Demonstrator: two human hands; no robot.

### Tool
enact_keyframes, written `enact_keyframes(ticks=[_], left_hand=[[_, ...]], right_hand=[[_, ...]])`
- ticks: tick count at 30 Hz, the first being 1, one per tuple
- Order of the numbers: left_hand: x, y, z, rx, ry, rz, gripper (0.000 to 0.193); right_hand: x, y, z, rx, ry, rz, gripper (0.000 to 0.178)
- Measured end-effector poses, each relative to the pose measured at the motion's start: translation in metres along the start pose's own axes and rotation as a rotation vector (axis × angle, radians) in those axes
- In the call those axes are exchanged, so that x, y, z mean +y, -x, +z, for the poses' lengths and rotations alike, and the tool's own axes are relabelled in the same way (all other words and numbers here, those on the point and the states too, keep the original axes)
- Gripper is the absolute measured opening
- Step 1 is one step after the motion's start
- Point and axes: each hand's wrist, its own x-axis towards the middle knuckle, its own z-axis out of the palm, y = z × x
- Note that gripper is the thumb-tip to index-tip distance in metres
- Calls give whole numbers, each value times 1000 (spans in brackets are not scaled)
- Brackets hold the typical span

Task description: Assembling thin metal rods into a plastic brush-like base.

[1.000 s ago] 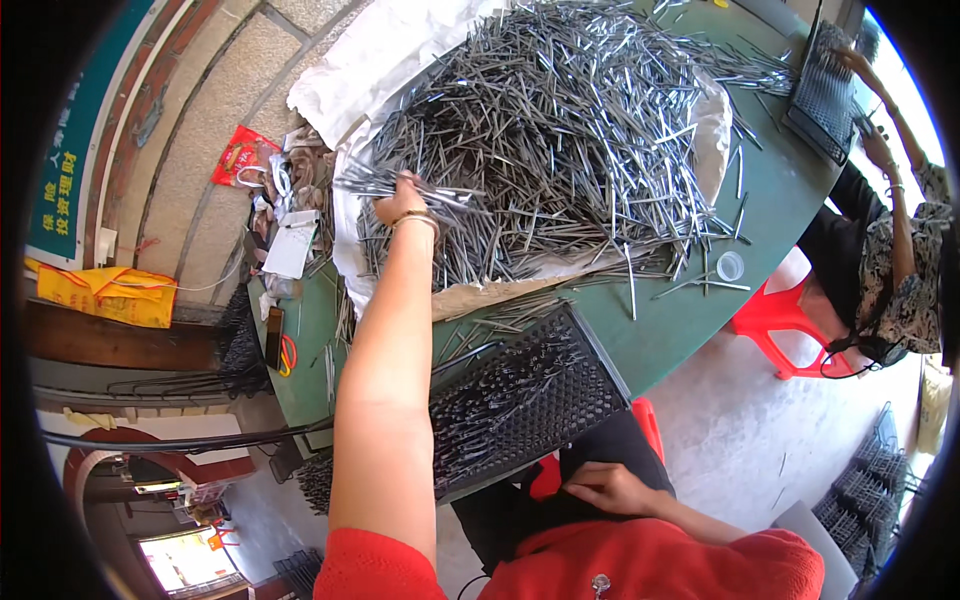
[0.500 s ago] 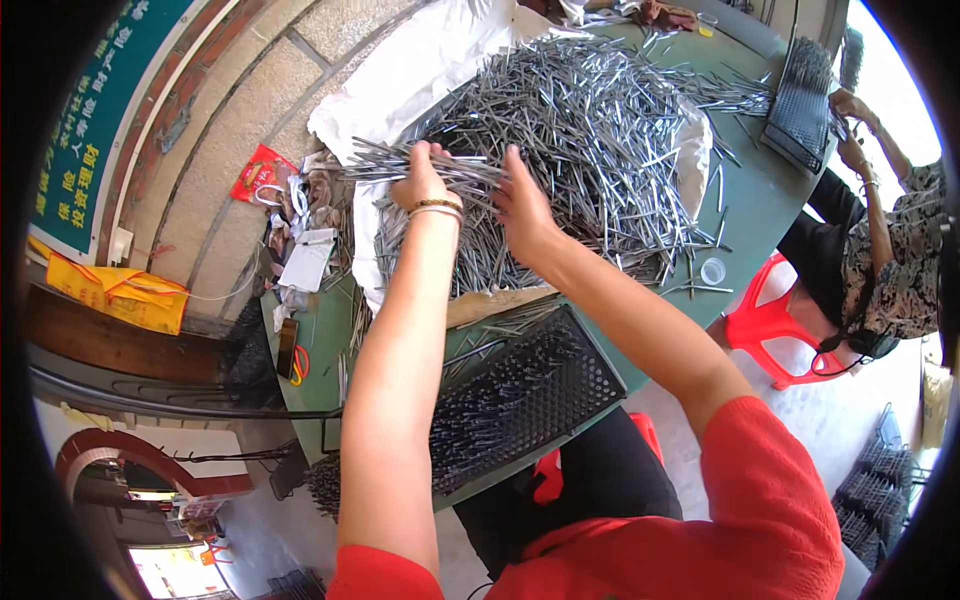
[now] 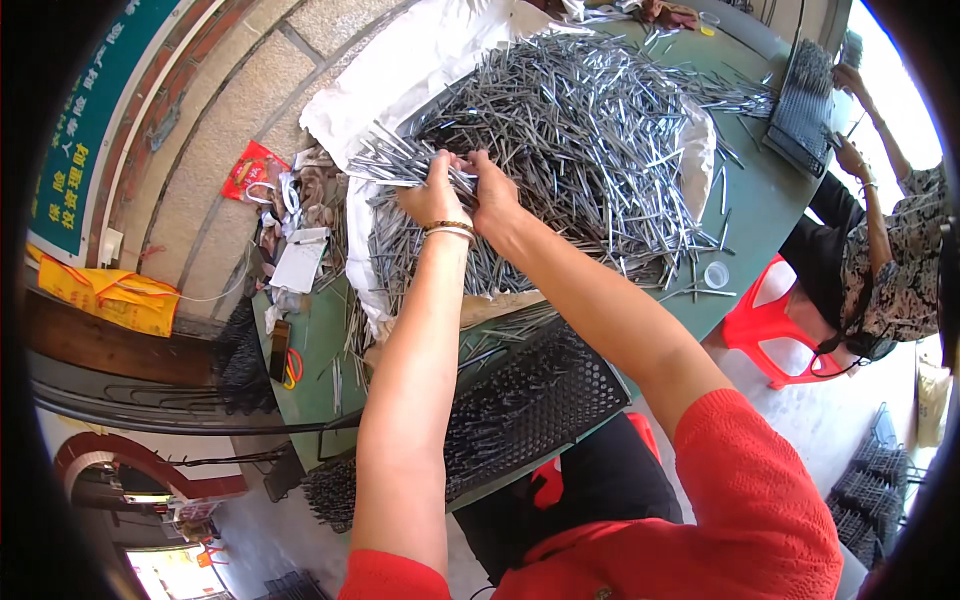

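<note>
My left hand [image 3: 432, 198] is closed round a bundle of thin metal rods [image 3: 392, 158], whose ends fan out to the left. Close against it, my right hand [image 3: 492, 192] has its fingers on the bundle's right end, the fingertips partly hidden behind the left hand. Both hands are over the left part of a big heap of loose grey metal rods [image 3: 590, 140], piled on a white sheet [image 3: 365, 75]. Nearer to me, below my forearms, lies a black perforated rack [image 3: 590, 385] with many rods standing in its holes.
The green table [image 3: 750, 190] carries a clear plastic cup [image 3: 716, 274], orange-handled scissors [image 3: 292, 368] and a red packet [image 3: 252, 172]. At right a co-worker's hands [image 3: 848, 150] are at another rack [image 3: 798, 130], beside a red stool [image 3: 765, 330]. A stone wall [image 3: 240, 120] borders the left.
My right hand has moved left and closed in beside my left hand. The rod bundle now tilts, its left ends spread wider. The co-worker's hands have moved apart.
</note>
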Motion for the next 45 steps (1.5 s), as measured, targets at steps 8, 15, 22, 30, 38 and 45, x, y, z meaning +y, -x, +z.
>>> enact_keyframes(ticks=[8,15,22,30,38,45], left_hand=[[9,-13,-4,100,57,-61,21],[17,-33,-21,144,110,-219,14],[66,-24,-21,-231,152,-474,12],[75,25,1,-41,32,32,24],[97,9,-31,-314,-37,-395,12],[113,22,-46,-701,-357,-760,17]], right_hand=[[3,6,7,52,-4,-26,46],[-18,22,-1,-80,325,128,89],[-62,59,4,-176,357,100,88],[-4,97,45,-126,336,15,53],[-34,93,23,-418,562,306,90],[-31,80,63,-614,492,418,85]])
